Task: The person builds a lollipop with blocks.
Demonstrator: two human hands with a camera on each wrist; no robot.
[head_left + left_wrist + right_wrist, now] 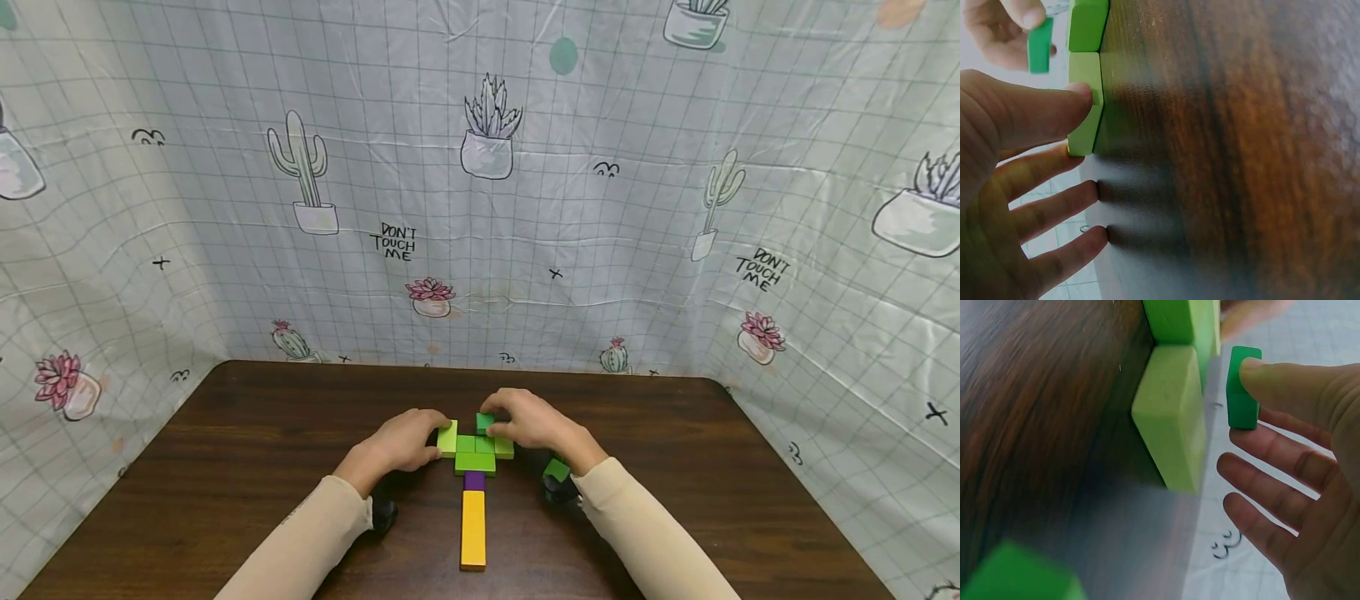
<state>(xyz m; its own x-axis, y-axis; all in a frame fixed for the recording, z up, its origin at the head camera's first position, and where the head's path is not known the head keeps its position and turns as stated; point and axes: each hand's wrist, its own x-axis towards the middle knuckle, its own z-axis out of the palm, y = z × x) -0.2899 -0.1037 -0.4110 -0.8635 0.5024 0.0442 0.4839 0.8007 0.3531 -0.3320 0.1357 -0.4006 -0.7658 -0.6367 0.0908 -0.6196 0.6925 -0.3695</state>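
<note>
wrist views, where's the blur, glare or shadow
Left wrist: the left hand casts dark finger shadows on the table, with whitish sheen and blurred grain toward the right edge; right wrist: the held block looks fairly sharp, the loose block at lower left out of focus.

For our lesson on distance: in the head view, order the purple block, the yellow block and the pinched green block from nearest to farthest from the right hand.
1. Pinched green block, in the right hand.
2. Purple block, lower left of the hand.
3. Yellow block, just below the purple one.
</note>
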